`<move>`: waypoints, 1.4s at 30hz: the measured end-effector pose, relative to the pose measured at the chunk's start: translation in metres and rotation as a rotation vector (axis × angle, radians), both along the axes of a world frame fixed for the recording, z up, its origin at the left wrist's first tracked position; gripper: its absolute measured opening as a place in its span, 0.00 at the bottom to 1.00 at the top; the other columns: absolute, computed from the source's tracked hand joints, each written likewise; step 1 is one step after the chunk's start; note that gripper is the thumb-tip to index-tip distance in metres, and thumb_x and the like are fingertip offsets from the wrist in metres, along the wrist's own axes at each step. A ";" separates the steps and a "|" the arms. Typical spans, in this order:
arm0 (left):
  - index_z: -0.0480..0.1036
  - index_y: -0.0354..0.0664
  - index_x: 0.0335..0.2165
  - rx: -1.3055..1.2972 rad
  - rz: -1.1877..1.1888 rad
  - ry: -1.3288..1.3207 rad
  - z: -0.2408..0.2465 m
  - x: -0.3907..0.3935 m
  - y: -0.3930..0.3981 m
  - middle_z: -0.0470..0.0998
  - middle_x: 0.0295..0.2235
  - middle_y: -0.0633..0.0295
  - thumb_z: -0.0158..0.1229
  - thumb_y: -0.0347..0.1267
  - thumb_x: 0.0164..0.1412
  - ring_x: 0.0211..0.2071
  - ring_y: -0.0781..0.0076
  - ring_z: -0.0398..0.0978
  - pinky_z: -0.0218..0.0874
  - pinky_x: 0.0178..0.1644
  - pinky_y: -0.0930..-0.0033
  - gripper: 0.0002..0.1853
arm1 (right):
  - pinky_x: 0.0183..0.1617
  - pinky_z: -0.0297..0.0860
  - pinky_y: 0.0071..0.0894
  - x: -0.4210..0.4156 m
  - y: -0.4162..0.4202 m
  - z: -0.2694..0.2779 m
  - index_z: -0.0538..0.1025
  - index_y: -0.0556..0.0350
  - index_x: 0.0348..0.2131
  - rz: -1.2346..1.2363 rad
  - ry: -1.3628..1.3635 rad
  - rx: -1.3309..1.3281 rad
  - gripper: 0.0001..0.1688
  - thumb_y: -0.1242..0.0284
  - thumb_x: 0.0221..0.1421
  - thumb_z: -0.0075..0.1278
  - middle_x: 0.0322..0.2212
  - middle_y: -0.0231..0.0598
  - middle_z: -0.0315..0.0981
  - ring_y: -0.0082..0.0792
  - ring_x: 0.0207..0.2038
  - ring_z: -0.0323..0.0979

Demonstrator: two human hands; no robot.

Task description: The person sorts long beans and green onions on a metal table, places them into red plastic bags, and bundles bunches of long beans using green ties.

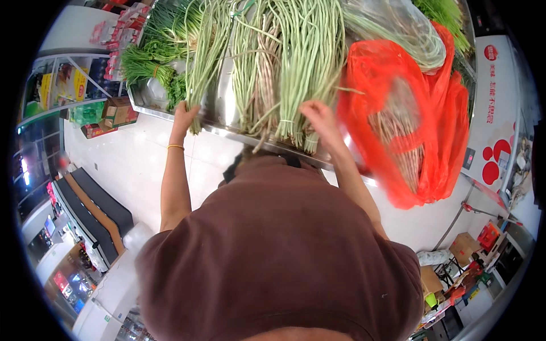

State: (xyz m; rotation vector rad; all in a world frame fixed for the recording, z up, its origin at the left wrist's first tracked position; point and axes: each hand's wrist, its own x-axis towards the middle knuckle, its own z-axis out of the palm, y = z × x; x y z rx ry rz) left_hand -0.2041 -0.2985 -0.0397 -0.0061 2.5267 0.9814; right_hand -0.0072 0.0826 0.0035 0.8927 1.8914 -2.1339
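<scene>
My left hand (187, 116) is closed around the lower end of a bunch of green yardlong beans (209, 55) at the left of the steel display tray (225, 96). Beside the tied ends of a thicker pale-green bundle of yardlong beans (294, 81) is my right hand (319, 117), slightly blurred, its fingers curled. Whether it grips a bean cannot be made out. Purplish yardlong beans (265, 72) lie between the green bunches. To the right of my right hand, a red plastic bag (384, 59) holds more purplish beans (401, 123) and hangs over the tray's front edge.
Scallions and bundled greens (155, 70) fill the tray's left corner. A clear plastic bag (409, 30) lies at the back right, with leafy greens beyond. A white cabinet (490, 111) stands on the right. Cardboard boxes (117, 113) and a checkout counter (85, 213) are on the left.
</scene>
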 end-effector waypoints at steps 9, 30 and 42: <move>0.60 0.27 0.51 0.056 -0.174 -0.012 -0.019 -0.005 -0.007 0.75 0.38 0.41 0.61 0.43 0.51 0.39 0.52 0.74 0.64 0.43 0.60 0.38 | 0.40 0.69 0.48 -0.023 -0.076 -0.024 0.58 0.66 0.46 0.247 -0.411 0.816 0.41 0.56 0.44 0.57 0.29 0.55 0.72 0.55 0.36 0.73; 0.63 0.32 0.48 0.662 0.055 -0.441 -0.067 -0.080 -0.079 0.72 0.32 0.59 0.57 0.34 0.57 0.27 0.76 0.71 0.68 0.27 0.74 0.24 | 0.21 0.70 0.17 -0.269 0.092 0.464 0.71 0.68 0.36 -0.247 0.212 0.274 0.18 0.70 0.50 0.54 0.27 0.46 0.75 0.26 0.19 0.71; 0.67 0.36 0.44 0.798 -0.009 -0.125 0.010 -0.085 -0.043 0.71 0.30 0.69 0.56 0.34 0.58 0.27 0.82 0.65 0.58 0.28 0.79 0.18 | 0.24 0.68 0.15 -0.316 0.058 0.525 0.73 0.58 0.31 0.074 0.386 1.001 0.16 0.62 0.51 0.52 0.22 0.32 0.73 0.20 0.19 0.70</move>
